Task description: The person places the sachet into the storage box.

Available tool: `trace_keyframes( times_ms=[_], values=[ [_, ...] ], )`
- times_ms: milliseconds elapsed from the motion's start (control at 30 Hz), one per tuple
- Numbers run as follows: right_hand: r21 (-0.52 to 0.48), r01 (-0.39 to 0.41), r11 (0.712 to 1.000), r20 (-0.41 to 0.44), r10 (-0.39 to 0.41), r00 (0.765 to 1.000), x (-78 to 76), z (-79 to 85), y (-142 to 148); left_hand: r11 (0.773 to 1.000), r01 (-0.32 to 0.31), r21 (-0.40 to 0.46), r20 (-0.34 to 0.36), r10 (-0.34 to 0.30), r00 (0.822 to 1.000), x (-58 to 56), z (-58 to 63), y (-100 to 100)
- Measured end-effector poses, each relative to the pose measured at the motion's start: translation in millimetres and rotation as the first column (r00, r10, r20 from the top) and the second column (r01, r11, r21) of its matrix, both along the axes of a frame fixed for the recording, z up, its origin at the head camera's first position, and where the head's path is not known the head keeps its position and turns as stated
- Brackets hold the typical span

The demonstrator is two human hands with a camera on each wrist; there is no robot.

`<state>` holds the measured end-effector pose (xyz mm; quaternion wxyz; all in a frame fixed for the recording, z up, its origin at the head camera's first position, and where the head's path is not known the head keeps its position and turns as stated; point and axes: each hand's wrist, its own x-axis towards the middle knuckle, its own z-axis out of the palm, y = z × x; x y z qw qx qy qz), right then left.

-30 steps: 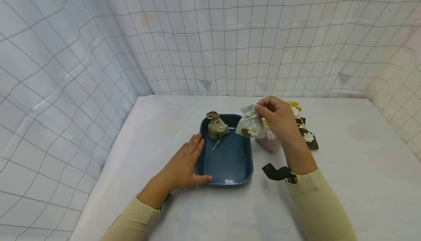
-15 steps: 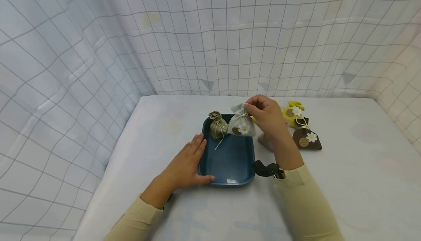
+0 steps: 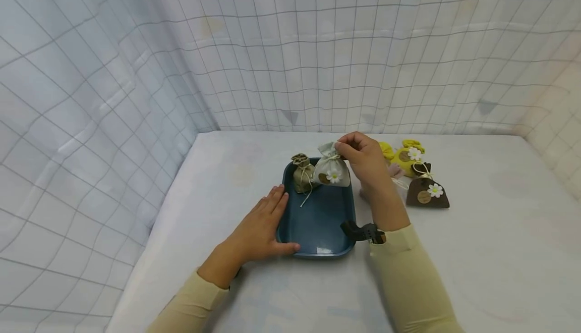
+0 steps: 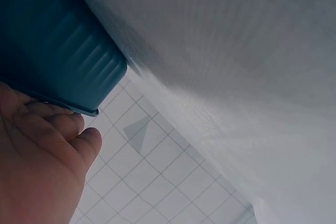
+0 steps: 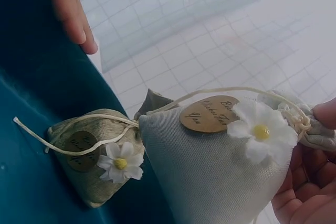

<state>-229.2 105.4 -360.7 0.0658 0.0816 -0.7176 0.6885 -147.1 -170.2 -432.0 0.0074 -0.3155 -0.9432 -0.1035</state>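
By its gathered neck my right hand (image 3: 366, 160) pinches a pale grey drawstring pouch (image 3: 331, 170), which hangs over the far right part of a blue tray (image 3: 317, 227). A white flower and a round brown tag (image 5: 210, 114) decorate its front, clear in the right wrist view. Inside the tray, at the far left corner, sits an olive-brown pouch (image 3: 303, 177) with a trailing cord. With fingers fairly straight, my left hand (image 3: 258, 227) rests along the tray's left rim, thumb at the near edge. In the left wrist view its fingers touch the tray's ribbed outer wall (image 4: 79, 61).
Right of the tray, a dark brown pouch (image 3: 426, 194) and yellow pouches (image 3: 404, 159) lie on the white table (image 3: 490, 252). A pink pouch (image 3: 396, 170) is partly behind my right wrist. Grid-patterned curtains (image 3: 317, 60) enclose the table.
My right hand has carried the pale grey pouch left, from the tray's right rim to over the tray, near the olive-brown pouch. The left hand keeps its place on the tray.
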Motion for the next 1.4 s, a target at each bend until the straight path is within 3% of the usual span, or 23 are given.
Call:
trace_keyframes(
  times_ms=[567,833,1033,1400],
  values=[
    [0.012,0.027,1.000,0.057,-0.028,0.998,-11.4,-20.7,-5.5,1.000,-0.003,0.005,-0.006,0.003,1.000,1.4,2.8,2.0],
    [0.088,0.008,0.996,0.108,-0.018,0.994,-14.3,-28.7,-4.9,1.000,-0.007,0.004,0.009,0.007,1.000,1.3,1.9,1.6],
    [0.103,0.014,0.995,0.160,-0.030,0.987,-13.7,-29.5,-1.7,1.000,-0.007,-0.003,0.004,0.007,1.000,0.7,1.3,0.4],
    [0.148,-0.009,0.989,0.179,-0.018,0.984,-12.0,-29.9,0.3,1.000,-0.005,0.003,0.012,0.005,1.000,0.4,1.5,1.6]
  ],
)
